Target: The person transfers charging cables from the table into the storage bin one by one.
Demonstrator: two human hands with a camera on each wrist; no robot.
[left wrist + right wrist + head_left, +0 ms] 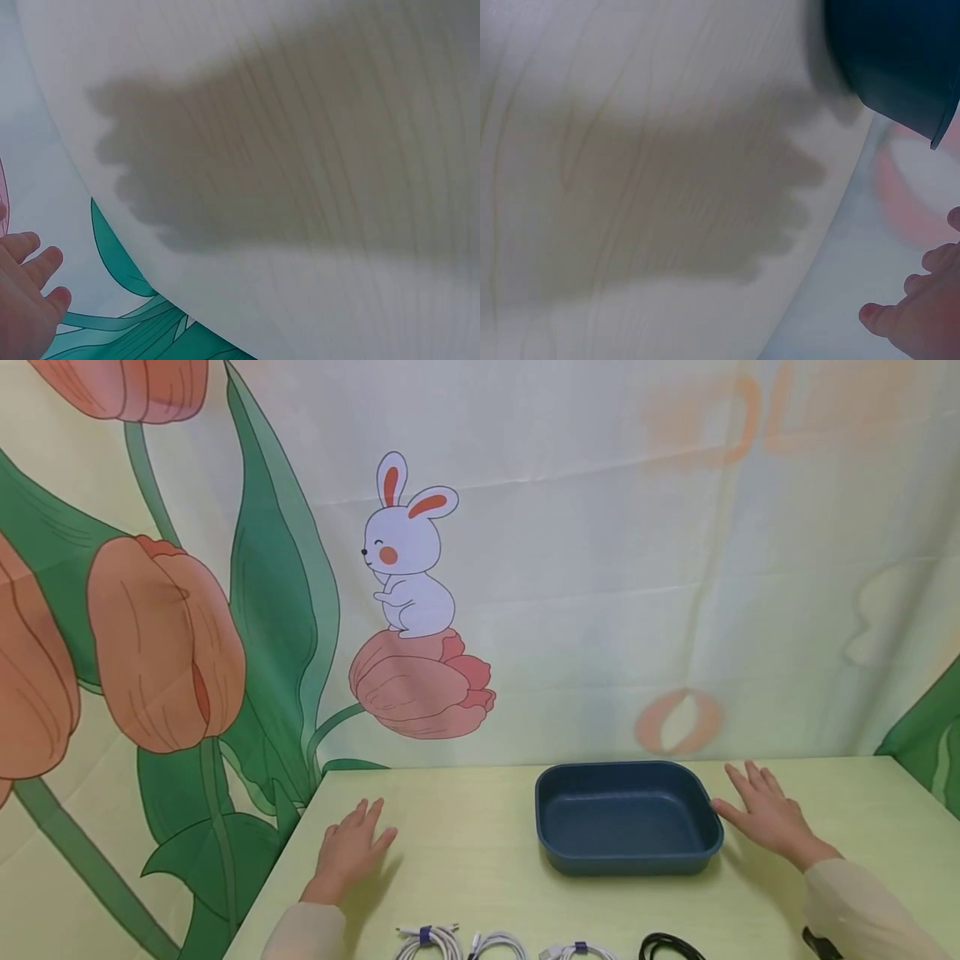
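Observation:
A dark blue rectangular tray (628, 865) stands right of the middle of the table. My right hand (772, 814) hovers beside its right end with fingers spread, the thumb close to the rim; whether it touches I cannot tell. Over the left part of the table, my left hand (351, 850) is held with its fingers apart and nothing in it. Along the near edge lie coiled cables: a white one with a purple tie (427, 937), another white coil (498, 941), a third white one (581, 950) with a purple tie, and a black coil (670, 942). The bottom of the frame cuts them off.
The pale wood-grain table (465, 835) backs onto a hanging cloth (570, 610) printed with tulips and a rabbit. A small black item (821, 943) shows partly beside the right sleeve. Hand shadows fall on the tabletop in both wrist views.

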